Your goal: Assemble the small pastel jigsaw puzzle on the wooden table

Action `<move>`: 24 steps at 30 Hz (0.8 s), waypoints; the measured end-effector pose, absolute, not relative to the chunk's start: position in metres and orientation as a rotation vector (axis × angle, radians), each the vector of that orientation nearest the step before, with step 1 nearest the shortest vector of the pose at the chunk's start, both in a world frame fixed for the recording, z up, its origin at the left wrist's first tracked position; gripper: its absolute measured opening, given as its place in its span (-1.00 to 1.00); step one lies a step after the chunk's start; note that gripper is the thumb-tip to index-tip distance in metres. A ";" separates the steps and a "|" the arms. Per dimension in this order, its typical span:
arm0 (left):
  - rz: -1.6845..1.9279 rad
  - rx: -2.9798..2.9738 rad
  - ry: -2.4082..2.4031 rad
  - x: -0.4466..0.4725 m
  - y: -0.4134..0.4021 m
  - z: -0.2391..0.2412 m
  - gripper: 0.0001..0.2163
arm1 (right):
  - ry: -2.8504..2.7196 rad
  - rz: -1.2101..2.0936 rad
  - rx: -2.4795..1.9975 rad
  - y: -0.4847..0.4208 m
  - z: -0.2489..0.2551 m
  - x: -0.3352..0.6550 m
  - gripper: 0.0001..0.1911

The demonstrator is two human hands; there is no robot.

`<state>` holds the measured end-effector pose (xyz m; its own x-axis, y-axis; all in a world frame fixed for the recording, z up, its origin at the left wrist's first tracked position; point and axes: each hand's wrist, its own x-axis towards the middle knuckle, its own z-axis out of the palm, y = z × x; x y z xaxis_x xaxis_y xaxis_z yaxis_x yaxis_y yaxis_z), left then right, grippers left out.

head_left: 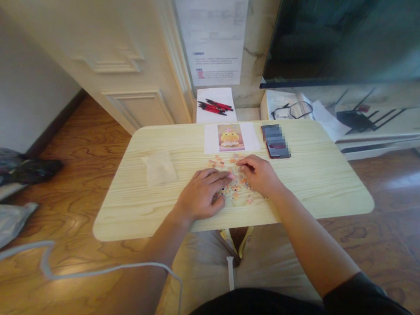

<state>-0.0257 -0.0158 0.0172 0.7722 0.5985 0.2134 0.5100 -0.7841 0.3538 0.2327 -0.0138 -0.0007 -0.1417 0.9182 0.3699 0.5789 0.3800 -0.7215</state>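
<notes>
Small, many-coloured jigsaw-like pieces (237,190) lie scattered on the wood-patterned table (316,182), in front of me. My left hand (204,193) rests over the left side of the pile, its fingers stretched out flat and partly covering some pieces. On the right of the pile, my right hand (259,172) has thumb and forefinger pinched together low over the pieces. Whatever is between those fingertips is too small to make out. Just beyond both hands lies a printed picture (231,137) of a yellow cartoon figure on a white sheet.
A phone (277,143) lies right of the picture, and a pale, flat packet (160,168) lies at the table's left. Behind the table, red-and-black pens (214,107) rest on a white surface. A white cable (113,269) crosses near my left forearm.
</notes>
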 end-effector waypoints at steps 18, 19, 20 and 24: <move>0.462 2.697 0.871 -0.027 -0.015 0.015 -0.46 | -2.015 0.316 -1.395 -0.015 -0.007 0.236 -0.71; 0.461 2.696 0.871 -0.027 -0.015 0.016 -0.46 | -2.024 0.298 -1.405 -0.015 -0.007 0.236 -0.73; 0.462 2.696 0.869 -0.027 -0.015 0.016 -0.46 | -2.028 0.289 -1.413 -0.015 -0.006 0.236 -0.75; 0.466 2.694 0.878 -0.026 -0.016 0.017 -0.49 | -2.003 0.278 -1.434 -0.016 -0.002 0.235 -0.83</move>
